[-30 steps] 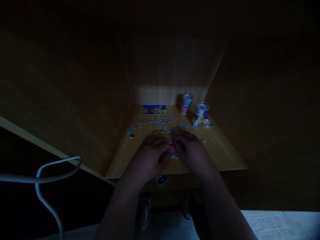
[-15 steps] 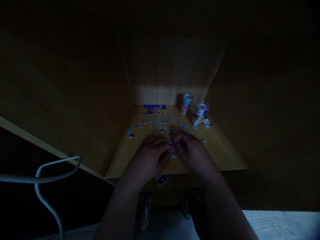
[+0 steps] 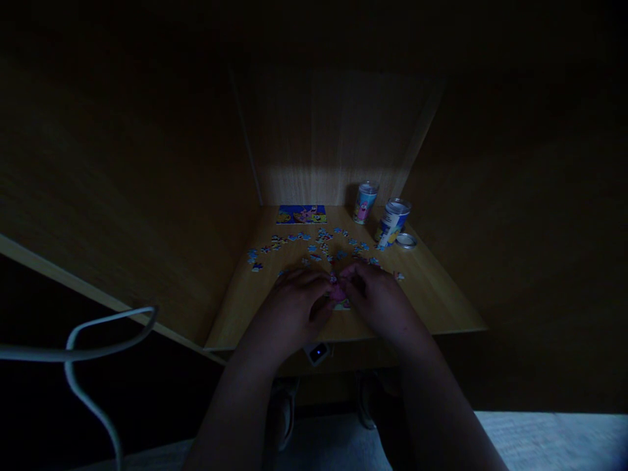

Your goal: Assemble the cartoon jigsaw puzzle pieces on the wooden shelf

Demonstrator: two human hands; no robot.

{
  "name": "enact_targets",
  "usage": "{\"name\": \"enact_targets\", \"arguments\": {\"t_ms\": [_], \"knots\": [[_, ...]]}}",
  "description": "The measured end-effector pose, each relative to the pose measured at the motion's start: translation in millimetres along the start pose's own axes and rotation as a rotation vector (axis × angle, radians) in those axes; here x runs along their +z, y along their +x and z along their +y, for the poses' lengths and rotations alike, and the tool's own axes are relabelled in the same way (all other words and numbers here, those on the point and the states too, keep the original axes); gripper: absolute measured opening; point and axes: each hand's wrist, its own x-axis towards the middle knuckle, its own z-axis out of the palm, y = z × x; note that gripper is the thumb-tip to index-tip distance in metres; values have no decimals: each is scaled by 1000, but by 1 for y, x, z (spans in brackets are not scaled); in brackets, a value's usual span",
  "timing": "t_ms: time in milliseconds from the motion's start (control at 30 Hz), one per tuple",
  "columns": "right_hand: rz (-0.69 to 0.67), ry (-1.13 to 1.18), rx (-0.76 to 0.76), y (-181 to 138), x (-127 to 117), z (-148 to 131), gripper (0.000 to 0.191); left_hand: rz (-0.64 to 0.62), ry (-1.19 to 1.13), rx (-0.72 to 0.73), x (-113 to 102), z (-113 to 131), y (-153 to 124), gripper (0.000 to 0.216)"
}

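The scene is very dark. My left hand (image 3: 294, 306) and my right hand (image 3: 377, 299) rest close together on a small wooden table (image 3: 441, 297), fingers curled over a small joined patch of pink puzzle pieces (image 3: 338, 294) between them. Both hands seem to pinch or press those pieces; the fingertips are hard to make out. Several loose blue and pink puzzle pieces (image 3: 314, 247) lie scattered just beyond my hands.
A picture card (image 3: 301, 214) lies at the table's far edge. Two printed tins (image 3: 366, 202) (image 3: 394, 222) stand at the back right, with a round lid (image 3: 407, 241) beside them. Wooden panels wall the table in. A white cable (image 3: 88, 366) hangs at lower left.
My right hand has drawn back slightly toward me and its fingers have curled in more. The left hand has hardly moved.
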Motion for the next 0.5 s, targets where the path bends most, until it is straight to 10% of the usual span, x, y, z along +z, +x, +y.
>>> {"name": "enact_targets", "arguments": {"t_ms": [500], "knots": [[20, -5, 10, 0, -1, -4, 14, -2, -8, -11, 0, 1, 2, 10]]}}
